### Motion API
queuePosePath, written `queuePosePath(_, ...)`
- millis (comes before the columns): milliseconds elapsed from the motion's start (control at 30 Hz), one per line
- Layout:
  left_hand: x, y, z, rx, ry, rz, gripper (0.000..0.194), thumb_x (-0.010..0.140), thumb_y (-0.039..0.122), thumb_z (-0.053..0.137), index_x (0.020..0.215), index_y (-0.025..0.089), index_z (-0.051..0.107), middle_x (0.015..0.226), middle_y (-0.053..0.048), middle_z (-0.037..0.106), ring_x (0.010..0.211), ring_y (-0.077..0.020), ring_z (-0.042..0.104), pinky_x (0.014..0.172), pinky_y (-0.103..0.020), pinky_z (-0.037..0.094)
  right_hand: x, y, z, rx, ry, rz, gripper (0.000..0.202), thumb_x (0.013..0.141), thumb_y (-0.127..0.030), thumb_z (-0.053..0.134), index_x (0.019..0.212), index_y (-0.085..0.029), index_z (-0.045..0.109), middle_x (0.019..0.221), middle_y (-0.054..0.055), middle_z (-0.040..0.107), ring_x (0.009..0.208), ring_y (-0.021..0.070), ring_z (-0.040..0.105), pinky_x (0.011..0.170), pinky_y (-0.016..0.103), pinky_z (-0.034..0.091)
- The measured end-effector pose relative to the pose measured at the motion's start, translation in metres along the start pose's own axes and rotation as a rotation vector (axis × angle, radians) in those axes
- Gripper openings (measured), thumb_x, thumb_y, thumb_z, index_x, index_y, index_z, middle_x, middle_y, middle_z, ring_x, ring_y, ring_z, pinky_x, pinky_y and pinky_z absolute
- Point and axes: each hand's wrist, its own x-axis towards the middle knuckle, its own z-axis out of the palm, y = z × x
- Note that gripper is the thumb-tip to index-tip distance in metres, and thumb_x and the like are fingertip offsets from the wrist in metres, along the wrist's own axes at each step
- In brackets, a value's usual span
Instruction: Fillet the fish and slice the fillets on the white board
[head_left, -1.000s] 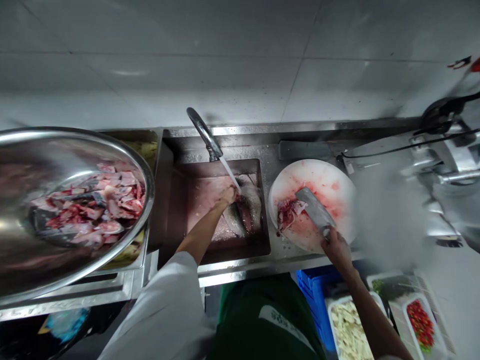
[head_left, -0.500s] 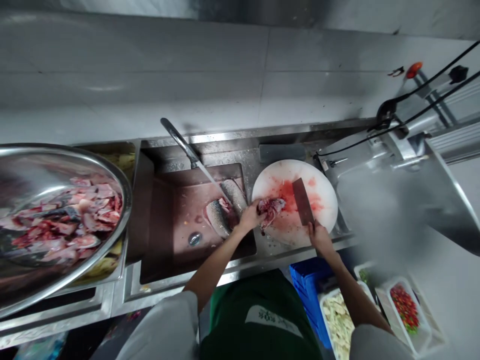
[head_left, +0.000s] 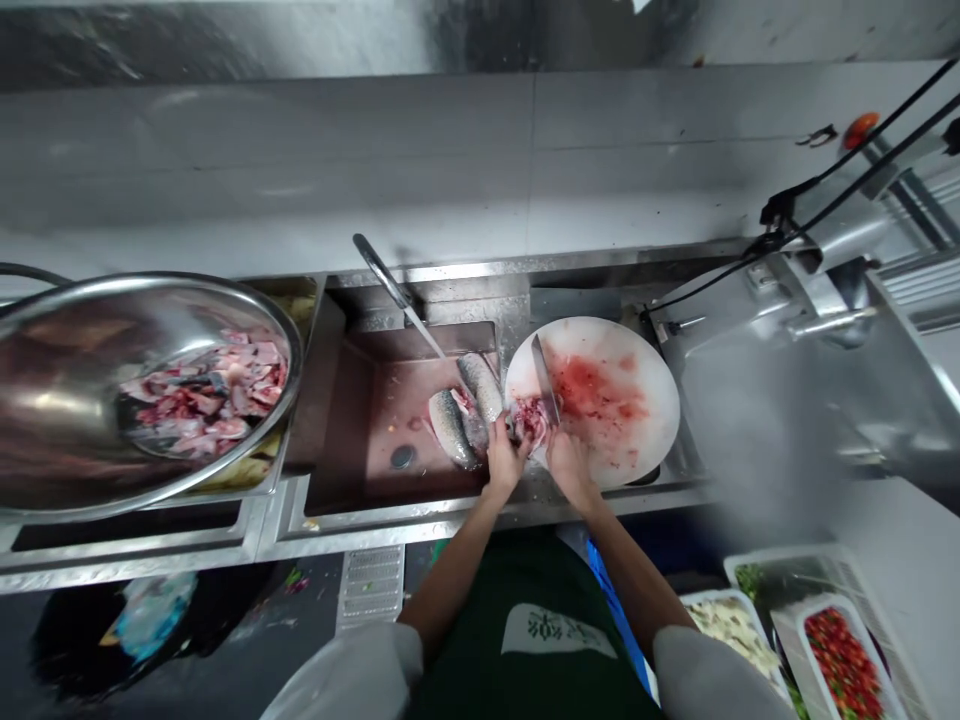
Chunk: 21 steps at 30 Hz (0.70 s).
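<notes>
My left hand is closed on a bloody piece of fish at the left edge of the round white cutting board. My right hand grips a cleaver by its handle, which the fingers hide. The blade stands nearly on edge, beside or against the right side of the fish piece; I cannot tell whether it cuts in. Red stains spread over the board to the right of the blade. In the sink just left of the board lie scaly fish pieces.
A large steel bowl of cut fish stands at the left. Across the sink leans a long black-handled knife. Black cables hang at the right. Tubs of red chopped peppers and pale slices sit low at right.
The cleaver has moved left from the board's middle to the fish piece, its blade turned more on edge. My hands have come closer together. The view has shifted a little left.
</notes>
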Motion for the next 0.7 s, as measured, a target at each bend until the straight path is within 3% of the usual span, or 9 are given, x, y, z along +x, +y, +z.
queuePosePath(133, -0.007, -0.011, 0.014, -0.114, -0.1, -0.107, 0.046, 0.095, 0.027, 0.062, 0.138, 0.015, 0.058, 0.076, -0.002, 0.071, 0.062, -0.0191, 0.068, 0.069, -0.027, 0.054, 0.007, 0.007, -0.01, -0.011, 0.039, 0.0, 0.036, 0.109, -0.021, 0.04, 0.128, -0.007, 0.068, 0.107, 0.022, 0.079, 0.102, 0.0292, 0.077, 0.085, 0.032, 0.057)
queuePosePath(300, -0.003, -0.013, 0.008, -0.071, -0.02, -0.04, 0.044, 0.093, 0.022, 0.059, 0.136, 0.015, 0.064, 0.084, -0.006, 0.077, 0.075, -0.0216, 0.074, 0.079, -0.028, 0.056, 0.011, 0.005, -0.018, -0.016, 0.112, -0.006, 0.041, 0.109, -0.021, 0.037, 0.138, -0.003, 0.061, 0.103, 0.021, 0.079, 0.096, 0.0288, 0.077, 0.081, 0.032, 0.056)
queuePosePath(400, 0.003, -0.017, 0.003, -0.068, -0.057, -0.047, 0.04, 0.094, 0.023, 0.057, 0.131, 0.014, 0.067, 0.081, -0.007, 0.078, 0.075, -0.022, 0.074, 0.079, -0.029, 0.056, 0.012, -0.003, -0.012, 0.025, 0.136, 0.028, 0.045, 0.109, -0.021, 0.031, 0.138, 0.0, 0.06, 0.104, 0.023, 0.078, 0.095, 0.0293, 0.077, 0.079, 0.033, 0.056)
queuePosePath(567, 0.007, -0.028, 0.003, -0.096, -0.123, -0.135, 0.029, 0.098, 0.032, 0.054, 0.1, 0.012, 0.074, 0.071, -0.008, 0.075, 0.074, -0.022, 0.075, 0.073, -0.028, 0.055, 0.024, -0.016, -0.004, 0.176, 0.146, 0.068, 0.042, 0.111, -0.024, 0.034, 0.135, -0.003, 0.062, 0.111, 0.024, 0.078, 0.102, 0.0287, 0.077, 0.082, 0.031, 0.055)
queuePosePath(700, 0.009, -0.03, -0.003, -0.025, -0.122, -0.126, 0.029, 0.097, 0.028, 0.051, 0.096, 0.012, 0.074, 0.081, -0.012, 0.079, 0.084, -0.0237, 0.076, 0.081, -0.03, 0.056, 0.037, -0.013, -0.013, 0.131, 0.098, 0.076, 0.039, 0.11, -0.023, 0.037, 0.13, -0.004, 0.065, 0.11, 0.024, 0.078, 0.104, 0.0282, 0.077, 0.083, 0.03, 0.056)
